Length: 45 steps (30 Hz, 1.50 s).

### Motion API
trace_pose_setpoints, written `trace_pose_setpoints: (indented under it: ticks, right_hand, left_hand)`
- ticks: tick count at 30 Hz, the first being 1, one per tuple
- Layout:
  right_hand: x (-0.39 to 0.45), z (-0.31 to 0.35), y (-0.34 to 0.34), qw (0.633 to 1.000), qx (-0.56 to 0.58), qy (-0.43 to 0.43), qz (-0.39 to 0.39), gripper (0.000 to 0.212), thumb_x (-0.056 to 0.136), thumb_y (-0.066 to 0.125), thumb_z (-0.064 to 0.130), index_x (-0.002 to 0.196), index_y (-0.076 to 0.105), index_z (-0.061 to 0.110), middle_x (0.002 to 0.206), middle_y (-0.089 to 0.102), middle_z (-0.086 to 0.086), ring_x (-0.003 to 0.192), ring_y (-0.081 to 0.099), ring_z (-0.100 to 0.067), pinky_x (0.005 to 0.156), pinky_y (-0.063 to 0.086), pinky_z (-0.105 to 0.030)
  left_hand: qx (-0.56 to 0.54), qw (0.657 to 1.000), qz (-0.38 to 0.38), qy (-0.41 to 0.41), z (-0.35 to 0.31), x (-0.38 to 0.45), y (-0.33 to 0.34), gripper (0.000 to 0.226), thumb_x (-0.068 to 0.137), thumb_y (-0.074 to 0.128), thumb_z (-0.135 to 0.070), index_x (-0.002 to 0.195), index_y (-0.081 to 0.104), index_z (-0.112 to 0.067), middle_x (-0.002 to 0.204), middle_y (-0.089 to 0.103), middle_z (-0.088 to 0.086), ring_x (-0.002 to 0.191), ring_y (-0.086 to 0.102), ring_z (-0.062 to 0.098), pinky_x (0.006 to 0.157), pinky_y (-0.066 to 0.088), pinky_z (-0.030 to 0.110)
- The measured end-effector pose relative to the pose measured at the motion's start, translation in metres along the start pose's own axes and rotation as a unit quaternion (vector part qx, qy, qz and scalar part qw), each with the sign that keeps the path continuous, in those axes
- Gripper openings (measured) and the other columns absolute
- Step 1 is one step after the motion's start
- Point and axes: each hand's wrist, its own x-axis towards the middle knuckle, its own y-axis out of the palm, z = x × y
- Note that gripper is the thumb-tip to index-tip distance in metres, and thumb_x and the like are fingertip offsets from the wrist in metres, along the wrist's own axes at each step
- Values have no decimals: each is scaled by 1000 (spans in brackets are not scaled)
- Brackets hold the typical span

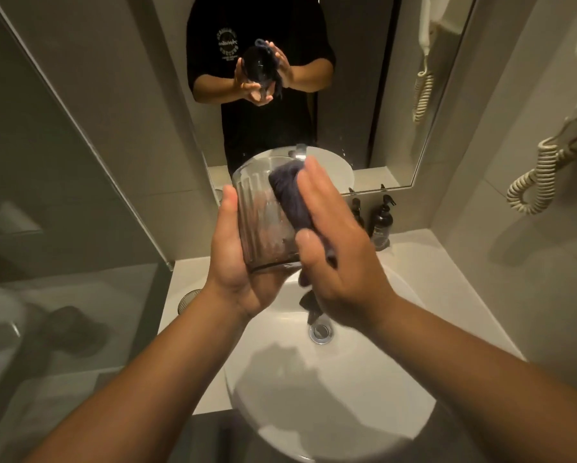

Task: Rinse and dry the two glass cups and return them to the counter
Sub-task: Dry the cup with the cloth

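Presently catalogued: one ribbed glass cup, held above the white basin, mouth tipped away toward the mirror.

Left hand: curled about the cup's base and near wall, thumb up the side, closed on the glass. Judged a steadying hold, so the cup cannot turn while it is wiped.

Right hand: pressed flat against a dark cloth, thumb and fingers pinching it to the cup's far wall; part of the cloth is tucked over the rim into the cup, and a loose tail hangs below the palm. Closed on the cloth, not on the glass itself.

Position over the basin is likely deliberate, letting drips fall toward the drain.

Second glass cup: apparently the round rim on the bench at the left, partly hidden by the left forearm; its state cannot be told.

Also present: two dark pump bottles at the bench's back corner.

Stage, by judgement: drying of this cup under way; its return to the bench not yet made.
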Motion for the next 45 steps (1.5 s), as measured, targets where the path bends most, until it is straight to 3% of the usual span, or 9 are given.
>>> trace_pose_setpoints:
  ticks: [4,8,13,17,22,25,29,36,45]
  right_hand:
    - [-17,3,8,999,-17,-39,-5,57,93,36,21,147,23,10,157,20,-8,148,13,-21,118,23,-47]
    - [6,1,-1,998,50,24,-18,55,97,38,19,149,23,12,159,19,-8,147,15,-14,117,24,-47]
    - [8,-5,-7,998,23,48,-39,56,97,35,24,150,23,14,160,19,-3,147,14,-9,117,26,-45]
    - [10,-5,-11,998,-56,13,-34,59,93,33,27,148,27,7,158,22,-10,148,15,-20,117,24,-46]
    - [15,-4,-10,982,-172,-83,5,56,91,38,20,140,39,-5,152,31,-23,145,20,-36,119,20,-44]
    - [10,-5,-4,982,-171,-76,8,56,91,37,21,141,38,-4,153,30,-22,145,19,-34,119,19,-42]
    - [-12,-5,7,989,-135,-56,9,56,92,38,20,142,34,-5,153,26,-23,146,18,-34,116,25,-51]
    - [15,-2,-4,995,-94,21,10,57,94,36,22,147,29,4,157,24,-14,147,18,-21,118,25,-40]
    - [21,-9,-4,988,-149,40,29,61,93,39,21,149,23,3,158,20,-15,148,15,-22,119,20,-33]
  left_hand:
    - [-47,997,36,-41,-4,-3,-7,83,96,35,-72,147,47,-9,143,56,22,132,54,38,103,47,51]
    - [-61,992,42,-103,1,-4,-11,84,95,39,-74,153,38,-13,149,49,21,139,45,39,111,37,53]
    - [96,988,-91,-78,2,2,-11,82,88,35,-82,143,53,-25,145,56,15,132,55,33,102,47,53]
    - [241,939,-232,78,3,8,-8,53,103,33,-57,108,77,-27,110,78,7,103,74,23,85,62,39]
    - [238,965,-106,18,-1,7,1,62,95,24,-72,135,59,-40,133,68,-3,121,65,17,85,59,32]
    - [228,964,-134,33,0,11,1,65,96,24,-69,142,53,-32,135,67,0,123,64,19,87,59,32]
    - [192,969,-156,21,-4,9,-5,82,92,24,-77,144,51,-19,140,62,12,128,60,30,107,48,49]
    - [107,988,-114,4,5,4,-13,75,95,33,-72,141,56,-17,135,65,16,124,62,30,92,56,39]
    - [278,948,-156,12,-9,11,-7,67,97,25,-69,133,62,-27,125,72,5,116,68,23,95,56,46]
